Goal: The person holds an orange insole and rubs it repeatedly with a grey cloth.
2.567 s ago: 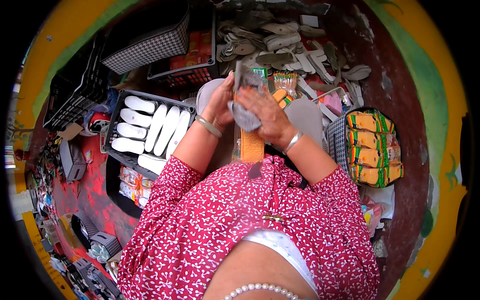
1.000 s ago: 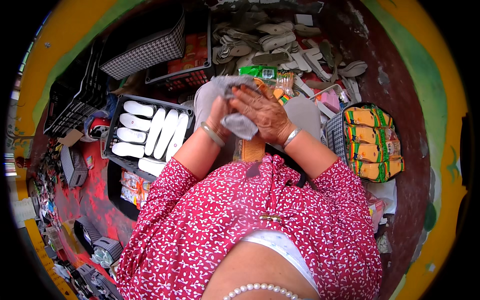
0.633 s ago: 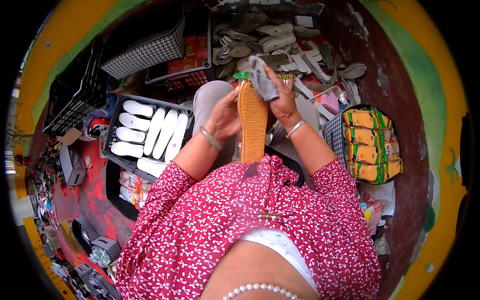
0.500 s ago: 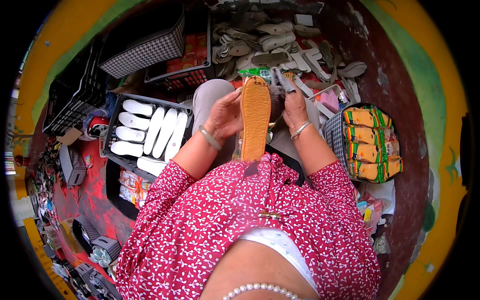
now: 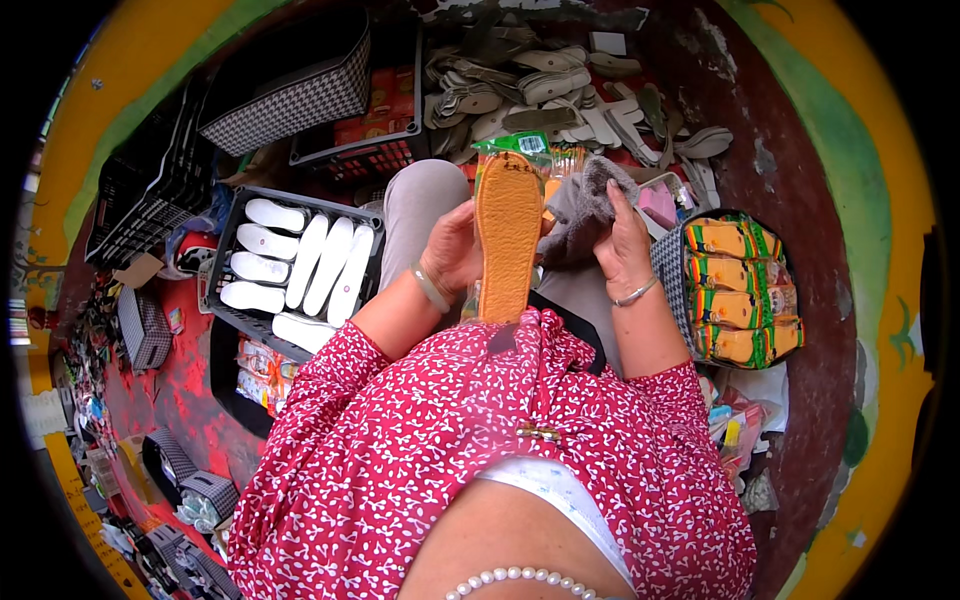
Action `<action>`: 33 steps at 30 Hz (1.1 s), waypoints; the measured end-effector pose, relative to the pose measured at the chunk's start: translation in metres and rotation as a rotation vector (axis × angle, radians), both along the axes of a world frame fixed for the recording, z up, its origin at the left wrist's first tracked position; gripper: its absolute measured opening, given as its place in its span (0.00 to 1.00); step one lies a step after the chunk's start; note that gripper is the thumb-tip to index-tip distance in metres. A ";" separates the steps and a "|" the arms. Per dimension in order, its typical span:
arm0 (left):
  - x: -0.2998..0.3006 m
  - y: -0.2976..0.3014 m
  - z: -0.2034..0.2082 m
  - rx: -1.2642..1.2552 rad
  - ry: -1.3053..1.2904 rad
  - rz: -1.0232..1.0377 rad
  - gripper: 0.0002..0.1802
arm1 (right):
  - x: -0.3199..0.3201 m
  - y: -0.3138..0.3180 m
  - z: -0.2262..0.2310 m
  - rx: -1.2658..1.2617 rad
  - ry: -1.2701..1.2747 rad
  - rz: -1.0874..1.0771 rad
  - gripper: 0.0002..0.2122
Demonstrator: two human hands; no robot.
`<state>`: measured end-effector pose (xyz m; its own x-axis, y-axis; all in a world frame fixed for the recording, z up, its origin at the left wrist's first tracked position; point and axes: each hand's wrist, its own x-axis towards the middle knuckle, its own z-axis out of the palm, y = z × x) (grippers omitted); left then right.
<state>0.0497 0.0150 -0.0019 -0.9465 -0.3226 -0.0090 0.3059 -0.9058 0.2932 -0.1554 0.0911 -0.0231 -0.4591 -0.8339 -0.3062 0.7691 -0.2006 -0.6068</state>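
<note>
The person sits with both hands raised over the lap. The left hand (image 5: 452,248) is closed around the left edge of an orange insole (image 5: 507,235), holding it upright with its toe end pointing away from the body and its heel end down against the red patterned blouse (image 5: 480,440). A thin bangle (image 5: 431,290) sits on that wrist. The right hand (image 5: 622,245) grips a grey cloth (image 5: 585,205), fingers curled over it, just right of the insole and close to its upper half; whether cloth and insole touch I cannot tell. A silver bracelet (image 5: 636,293) circles the right wrist.

On the floor to the person's left stands a black crate (image 5: 232,245) holding a row of white insoles (image 5: 305,265), lying side by side. Beyond the knees a heap of grey and white soles (image 5: 560,85) spreads across the red floor (image 5: 190,380). A chequered basket (image 5: 290,95) sits at the far left, next to a dark crate with orange packets (image 5: 375,115). On the person's right, a chequered bin (image 5: 672,270) holds stacked orange insoles in clear wrappers (image 5: 745,290). More wrapped packs (image 5: 262,365) lie below the black crate.
</note>
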 end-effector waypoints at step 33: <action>-0.002 -0.024 0.031 -0.241 -0.134 0.234 0.35 | 0.019 0.016 0.070 -0.286 0.415 0.038 0.18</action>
<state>0.0473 -0.0087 0.0291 -0.8421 -0.5387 -0.0252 0.4416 -0.7156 0.5413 -0.1360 0.1076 0.0471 -0.4612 -0.8764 0.1390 0.4847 -0.3801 -0.7878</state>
